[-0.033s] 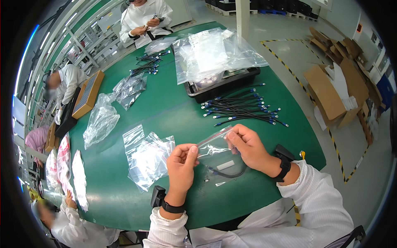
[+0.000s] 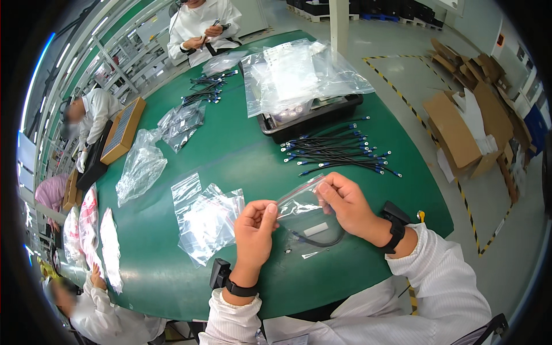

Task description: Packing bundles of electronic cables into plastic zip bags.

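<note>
A clear zip bag (image 2: 302, 210) is stretched between my two hands, held at its top corners along the zip strip. Inside it lies a curved black cable (image 2: 326, 244) with a small white label-like piece (image 2: 315, 229). My left hand (image 2: 256, 224) pinches the left corner, thumb over curled fingers. The right corner is gripped by my right hand (image 2: 344, 202), thumb against fingers. To the left of my left hand, several flat clear zip bags (image 2: 207, 221) lie in a loose pile. Beyond my right hand is a heap of black cables with blue-collared metal lugs (image 2: 333, 150).
A black bin (image 2: 313, 121) piled with plastic bags (image 2: 287, 72) stands at the back of the green table (image 2: 230, 158). Crumpled clear bags (image 2: 141, 172) and more cables (image 2: 204, 89) lie farther left. Co-workers stand around the far and left sides. Cardboard boxes (image 2: 454, 126) sit on the floor right.
</note>
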Demonstrator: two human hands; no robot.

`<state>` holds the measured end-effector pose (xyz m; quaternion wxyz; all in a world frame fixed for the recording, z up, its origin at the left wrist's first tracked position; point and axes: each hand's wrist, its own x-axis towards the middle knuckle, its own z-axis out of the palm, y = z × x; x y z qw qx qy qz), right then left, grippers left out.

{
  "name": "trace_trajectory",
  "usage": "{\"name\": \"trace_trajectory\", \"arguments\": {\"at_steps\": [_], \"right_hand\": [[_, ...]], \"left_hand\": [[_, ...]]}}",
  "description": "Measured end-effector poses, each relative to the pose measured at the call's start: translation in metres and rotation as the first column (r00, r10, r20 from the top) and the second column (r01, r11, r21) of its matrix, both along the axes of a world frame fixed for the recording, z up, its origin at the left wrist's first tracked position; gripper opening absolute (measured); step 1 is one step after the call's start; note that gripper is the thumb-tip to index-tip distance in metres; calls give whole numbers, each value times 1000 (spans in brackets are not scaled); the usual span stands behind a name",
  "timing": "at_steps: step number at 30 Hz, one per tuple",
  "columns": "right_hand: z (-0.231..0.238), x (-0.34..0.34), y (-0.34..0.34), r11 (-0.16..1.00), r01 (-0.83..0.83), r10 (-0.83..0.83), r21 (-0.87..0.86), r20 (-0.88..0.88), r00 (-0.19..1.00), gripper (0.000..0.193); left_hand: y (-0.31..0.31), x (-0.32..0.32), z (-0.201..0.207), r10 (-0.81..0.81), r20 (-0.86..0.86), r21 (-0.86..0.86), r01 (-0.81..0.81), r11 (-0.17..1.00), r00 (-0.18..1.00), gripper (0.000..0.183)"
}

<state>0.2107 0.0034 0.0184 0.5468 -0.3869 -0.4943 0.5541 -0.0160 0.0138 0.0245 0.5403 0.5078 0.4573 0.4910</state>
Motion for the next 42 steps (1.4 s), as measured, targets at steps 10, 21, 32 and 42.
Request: {"name": "trace_trajectory", "arguments": {"at_steps": [10,21,32,42], "right_hand": [[5,2,-2,1000,18,-16,-26,57,998,23],[2,5,-2,999,-29,30,-46,23,999,24],[5,1,-2,998,-10,12,-64,30,999,22],[3,2,-3,997,28,-27,-78,19,999,20]], "left_hand": [[-7,-2,7,-77,-117,99,88,991,990,16],[-6,-9,10,-153,73,22,152,988,985,17],[-5,-12,0,-100,-31,23,101,995,994,16],[-13,-1,11,7,-303,213,60,975,953,17]]}}
